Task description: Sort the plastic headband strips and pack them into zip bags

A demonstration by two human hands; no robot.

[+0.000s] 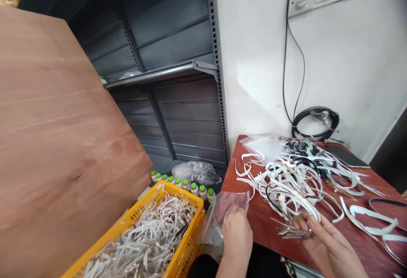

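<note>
My left hand [237,229] is closed at the table's front left edge. Its fingers pinch a clear plastic bag [211,229], which hangs partly over the edge. Over the front of the table, my right hand [327,240] grips a small bunch of thin curved strips [294,230], white and shiny metallic. Just beyond that hand lies a tangled pile of similar white curved strips [282,176], a few of them black. The fingertips of my left hand are partly hidden by the hand itself.
A yellow crate [190,237] full of such strips stands left of the red-brown table [270,237]. Behind it are green-capped bottles [194,188] and grey shelving [187,116]. More plastic bags [265,145], a phone [346,155] and coiled black cable [314,136] lie at the table's back.
</note>
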